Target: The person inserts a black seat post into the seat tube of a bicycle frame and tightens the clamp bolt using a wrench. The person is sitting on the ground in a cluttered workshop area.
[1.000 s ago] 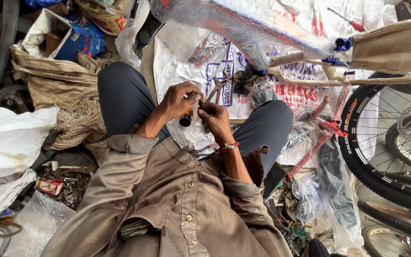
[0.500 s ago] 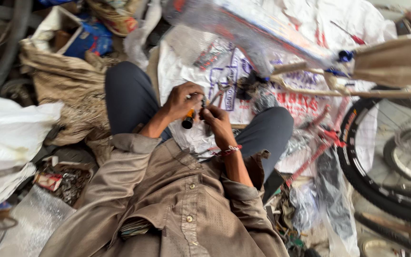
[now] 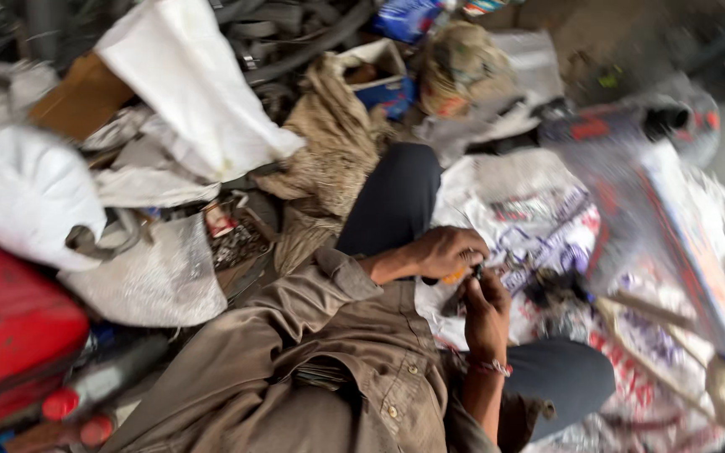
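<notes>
Over printed sacking, both hands grip a screwdriver.

Cluttered floor w/ white sacks; burlap cloth; red container; printed sheet underneath.

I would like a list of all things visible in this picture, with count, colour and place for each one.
Small tool: one, orange handle, gripped in the left hand.
Printed sheet: one, white with red and purple print, on the ground under the hands.
White sacks: several, at left.
Burlap sack: one, tan, above the knee.
Red container: one, lower left.
Blue box: one, top centre.
Left hand: holds the tool.
Right hand: touches the tool tip; what it pinches is blurred.
</notes>
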Demonstrator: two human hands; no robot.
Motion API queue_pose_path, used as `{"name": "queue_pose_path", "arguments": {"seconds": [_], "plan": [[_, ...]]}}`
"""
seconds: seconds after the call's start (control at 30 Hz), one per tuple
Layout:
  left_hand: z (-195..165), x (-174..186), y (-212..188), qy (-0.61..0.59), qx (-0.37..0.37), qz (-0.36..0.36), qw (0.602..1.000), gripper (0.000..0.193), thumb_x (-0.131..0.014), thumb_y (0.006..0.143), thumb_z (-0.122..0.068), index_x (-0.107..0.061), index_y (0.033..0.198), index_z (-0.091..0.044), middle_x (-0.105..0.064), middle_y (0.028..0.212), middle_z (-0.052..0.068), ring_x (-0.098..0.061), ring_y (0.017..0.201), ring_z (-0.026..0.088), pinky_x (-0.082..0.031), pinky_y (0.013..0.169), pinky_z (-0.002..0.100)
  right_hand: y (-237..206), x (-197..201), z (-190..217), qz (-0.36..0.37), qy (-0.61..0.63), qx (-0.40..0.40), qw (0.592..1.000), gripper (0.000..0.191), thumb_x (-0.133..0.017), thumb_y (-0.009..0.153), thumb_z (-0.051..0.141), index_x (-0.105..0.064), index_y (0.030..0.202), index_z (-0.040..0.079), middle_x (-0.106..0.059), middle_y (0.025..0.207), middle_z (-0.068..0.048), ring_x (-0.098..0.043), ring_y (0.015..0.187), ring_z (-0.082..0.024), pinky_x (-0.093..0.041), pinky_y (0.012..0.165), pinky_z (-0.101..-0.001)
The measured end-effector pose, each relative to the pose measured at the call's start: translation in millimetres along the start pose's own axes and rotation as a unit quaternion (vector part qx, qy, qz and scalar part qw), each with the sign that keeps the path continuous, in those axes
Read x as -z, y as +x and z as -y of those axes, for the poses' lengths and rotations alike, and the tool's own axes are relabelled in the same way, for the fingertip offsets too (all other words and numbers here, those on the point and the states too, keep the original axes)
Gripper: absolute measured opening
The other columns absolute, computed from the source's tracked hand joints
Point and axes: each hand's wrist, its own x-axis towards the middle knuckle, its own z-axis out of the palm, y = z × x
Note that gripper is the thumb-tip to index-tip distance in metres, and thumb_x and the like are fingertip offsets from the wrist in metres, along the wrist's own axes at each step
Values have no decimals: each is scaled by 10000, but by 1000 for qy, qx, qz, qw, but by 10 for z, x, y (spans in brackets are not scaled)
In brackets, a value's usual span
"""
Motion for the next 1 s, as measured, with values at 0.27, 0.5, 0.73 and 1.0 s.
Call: {"name": "queue_pose_path", "arguments": {"seconds": [0.27,0.5,0.73,1.0], "plan": [[-357,927,-590,109,-126,-176,970,282,-614,981,-126,-634,1260,-95,-669,1288,132,-671,1172,291,-566,1020,352,11,137,-150,80,191,-29,978,211,-620,982,87,-625,1179,11,-641,879,-49,-587,780,-146,-484,713,-274],[442,3745,-1662,639,79,-610,461,597,-792,699,-198,-628,1241,-8,-686,1143,175,-692,968,376,-530,828,465,-34,184,-200,-12,214,-26,976,101,-606,1021,146,-568,943,96,-583,797,-44,-536,710,-151,-408,612,-290],[758,3866,-2058,360,257,-494,748,357,-865,886,-213,-665,1133,-50,-720,1138,152,-737,992,321,-555,837,439,-66,-210,121,-4,61,-36,997,375,-507,1066,249,-514,727,90,-491,653,-25,-403,589,-134,-313,550,-298],[-178,1736,-2125,385,302,-374,788,428,-669,901,10,-633,1327,5,-704,998,246,-662,519,224,-511,382,293,113,-1360,792,132,-150,58,978,367,-598,1017,289,-542,708,99,-468,623,60,-398,567,-70,-308,524,-274]]}}
